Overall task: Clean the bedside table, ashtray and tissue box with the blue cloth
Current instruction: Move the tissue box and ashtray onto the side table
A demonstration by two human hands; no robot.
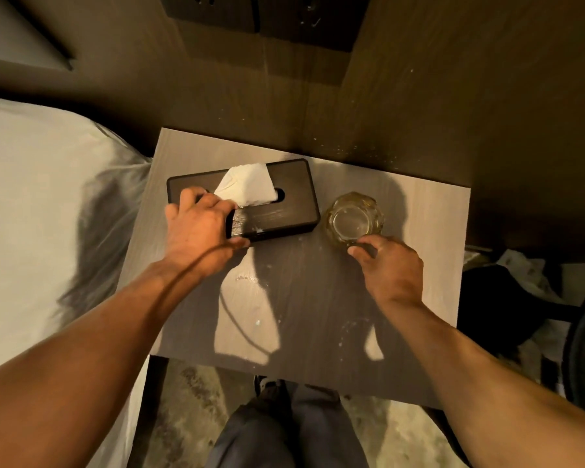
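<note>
Bed (31,204): we see white bedding just left of the table, close against its edge.
Table (304,298): we look down on a pale wood-grain top, hard and flat, with whitish specks and a smear near the middle; it carries the box and the ashtray.
Tissue box (284,201): a dark, stiff box lies along the far left part of the table, a white tissue (247,187) standing out of its slot. We judge it light and rigid, easy to lift by its short end or its long sides; the tissue is soft and would tear if pinched.
Ashtray (353,219): thick faceted glass, just right of the box and apart from it. We judge it heavy for its size, slick and breakable, best taken by the rim with a firm grip.
Left hand (200,228): our fingers drape over the left end of the box, thumb against its near side, closed on it, forearm reaching in from lower left.
Right hand (390,261): our fingertips pinch the near rim of the ashtray, wrist low over the table.
Blue cloth: we cannot see it anywhere.
</note>
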